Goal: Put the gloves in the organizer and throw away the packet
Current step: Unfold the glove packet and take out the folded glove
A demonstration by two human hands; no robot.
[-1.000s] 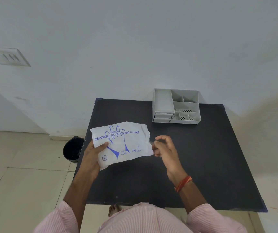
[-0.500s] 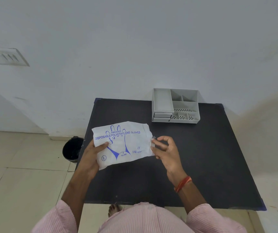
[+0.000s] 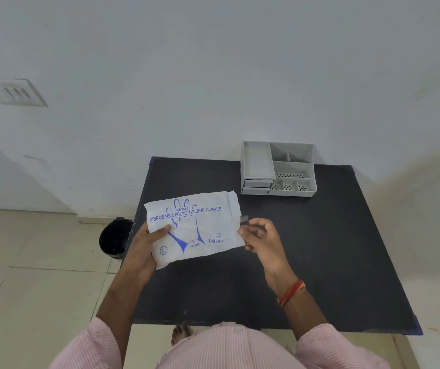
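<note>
A white packet printed in blue "Disposable Polyethylene Gloves" is held above the black table. My left hand grips its left edge, thumb on the front. My right hand pinches the packet's right edge, where a small torn strip sticks up by the fingertips. The gloves are hidden inside the packet. A grey organizer with several compartments and two small drawers stands at the table's far edge against the wall.
A black waste bin stands on the tiled floor to the left of the table. A white wall runs behind the table, with a switch plate at upper left. My foot shows under the near table edge.
My right hand has shifted along the packet's right edge and its fingers have spread slightly. The packet stays held at about the same place.
</note>
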